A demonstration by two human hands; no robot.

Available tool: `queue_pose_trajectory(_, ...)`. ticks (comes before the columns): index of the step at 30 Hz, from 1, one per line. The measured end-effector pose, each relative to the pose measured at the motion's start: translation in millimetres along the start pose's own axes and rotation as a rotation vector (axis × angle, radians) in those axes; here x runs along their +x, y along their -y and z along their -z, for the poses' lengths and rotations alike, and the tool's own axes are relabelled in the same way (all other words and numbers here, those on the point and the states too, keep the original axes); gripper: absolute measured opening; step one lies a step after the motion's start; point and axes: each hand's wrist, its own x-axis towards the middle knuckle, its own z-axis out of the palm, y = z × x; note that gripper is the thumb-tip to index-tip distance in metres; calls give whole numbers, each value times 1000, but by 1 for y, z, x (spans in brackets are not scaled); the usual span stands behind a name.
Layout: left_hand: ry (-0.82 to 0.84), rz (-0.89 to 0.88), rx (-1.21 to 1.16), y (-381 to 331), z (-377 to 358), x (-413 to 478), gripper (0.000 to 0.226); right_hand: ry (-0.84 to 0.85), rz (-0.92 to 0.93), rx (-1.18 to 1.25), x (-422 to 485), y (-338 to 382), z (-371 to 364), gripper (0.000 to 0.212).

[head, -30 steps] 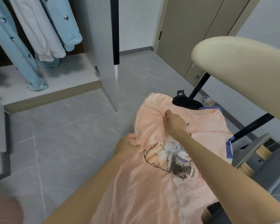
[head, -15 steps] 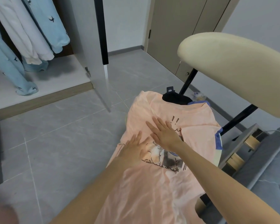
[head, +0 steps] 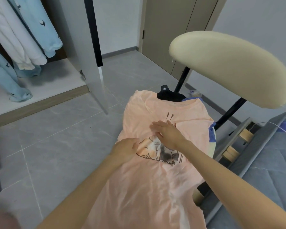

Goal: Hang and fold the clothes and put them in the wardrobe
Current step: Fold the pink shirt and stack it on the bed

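Observation:
A peach T-shirt (head: 155,187) with a cartoon print lies spread flat over a chair seat, collar pointing away from me. My right hand (head: 168,133) lies flat on its chest, fingers straight, just above the print. My left hand (head: 128,147) rests flat on the shirt's left edge beside the print. A black garment (head: 171,96) and a blue one (head: 211,134) show from under the shirt. The open wardrobe (head: 40,90) stands at the left with light blue and white clothes (head: 31,38) hanging inside.
The chair's cream backrest (head: 229,68) on black posts rises at the right. A grey bed (head: 262,162) with a wooden frame is at the far right. The wardrobe door (head: 89,47) stands open toward me. Grey floor tiles (head: 56,146) lie between chair and wardrobe.
A second ago my right hand pinched the shirt's fabric and my left gripped its edge. Both hands have since opened and now lie flat, sliding over the chest.

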Motion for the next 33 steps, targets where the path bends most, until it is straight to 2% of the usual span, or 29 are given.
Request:
queue_pose_trajectory(3,-7,-72,-2,4,15,-17,33,-163,-50,230,-27,11,13,34)
queue_pose_trajectory(5,-11,-74,-1,5,24,-34,36,-215,-66,328,-50,21,20,30)
queue_pose_trajectory(10,-109,-133,-27,-1,37,-84,36,-284,-64,446,-113,51,30,25)
queue_pose_trajectory(14,-108,-226,-36,-12,37,-135,31,-276,-33,490,-169,72,27,19)
queue_pose_trajectory(17,-21,-284,10,-11,33,-177,26,-212,-11,505,-212,82,20,16)
queue_pose_trajectory(21,118,-311,87,-3,24,-222,15,4,21,532,-256,95,9,16)
queue_pose_trajectory(25,220,-298,93,5,12,-247,25,132,87,500,-270,117,-4,17)
queue_pose_trajectory(29,248,-277,242,9,-4,-257,42,184,145,245,-268,134,-20,30)
queue_pose_trajectory(33,215,-288,371,12,-14,-258,37,128,190,106,-266,139,-31,18)
